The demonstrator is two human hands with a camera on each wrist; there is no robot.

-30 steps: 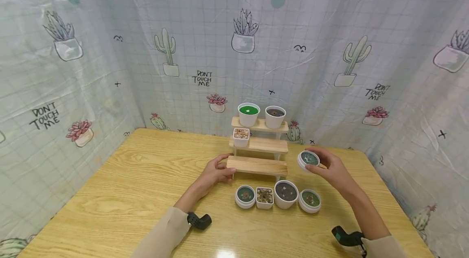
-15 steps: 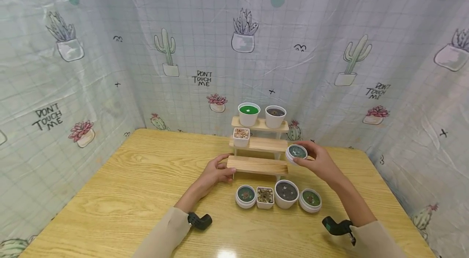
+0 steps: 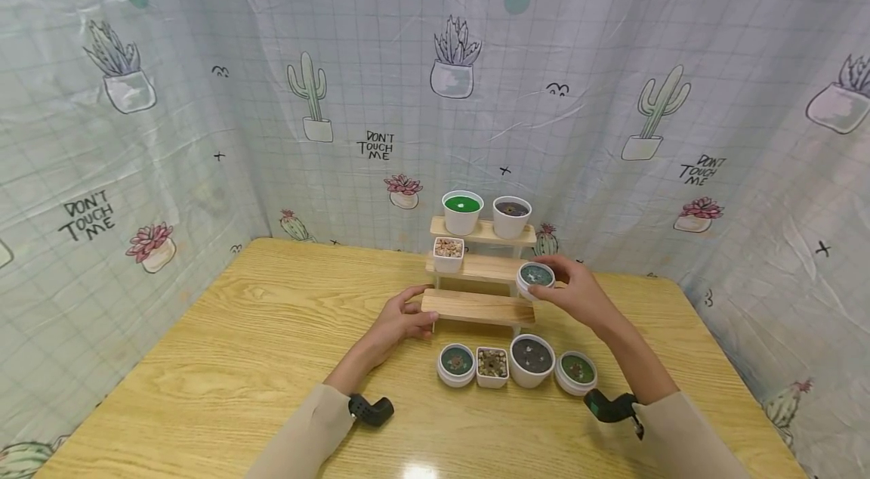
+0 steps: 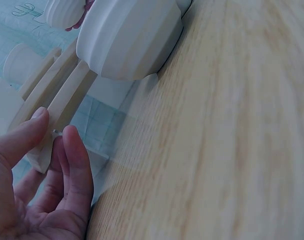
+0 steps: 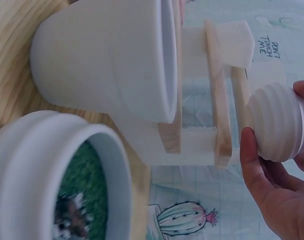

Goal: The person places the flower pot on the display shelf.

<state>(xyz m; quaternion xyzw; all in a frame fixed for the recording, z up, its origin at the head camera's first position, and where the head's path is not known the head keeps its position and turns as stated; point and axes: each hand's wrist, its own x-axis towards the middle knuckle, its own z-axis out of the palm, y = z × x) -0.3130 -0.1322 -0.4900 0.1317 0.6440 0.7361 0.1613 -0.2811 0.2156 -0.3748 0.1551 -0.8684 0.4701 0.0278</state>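
With fingers of the right hand point(image 3: 572, 290) clamped on a round, ribbed white pot point(image 3: 535, 276) at the three o'clock end of a three-tier pale-wood stand point(image 3: 476, 305), left hand point(image 3: 399, 318) pinching nine o'clock, seems mid-placement, probably needing level lowering onto the middle board point(image 3: 489, 267).

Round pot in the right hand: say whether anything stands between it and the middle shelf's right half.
Nothing visible does. The right hand holds the round pot by the right end of the middle shelf; the square pot sits at its left end.
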